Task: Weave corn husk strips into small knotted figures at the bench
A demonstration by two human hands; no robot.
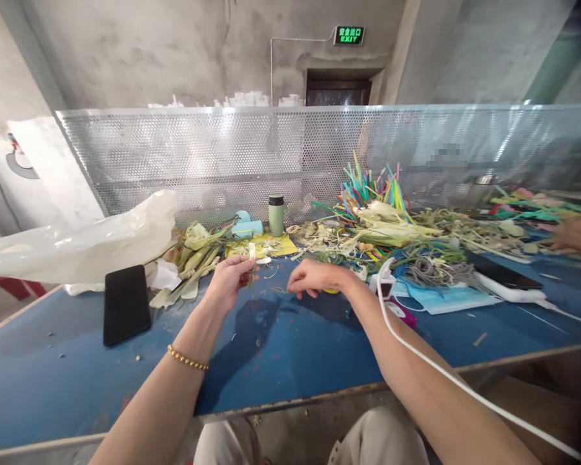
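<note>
My left hand (233,276) is closed in a pinch, with a small pale strip (252,250) standing up from its fingertips. Thin green bits hang below those fingers. To the right, my right hand (314,278) hovers low over the blue table (271,361), its fingers curled together. A thin greenish strand (279,290) shows by its fingertips; whether the fingers hold it is too fine to make out. Just beyond both hands lies a yellow sheet (286,243) strewn with plant scraps. Dry husk leaves (191,258) are heaped left of my left hand.
A black phone (126,305) and a plastic sheet (116,229) are on the left. A green bottle (275,215) stands behind. Corn husks (387,223), colourful pipe cleaners (363,187) and a blue mask (458,298) lie right. A white cable (430,361) crosses my right forearm. Another person's hand (578,232) appears far right.
</note>
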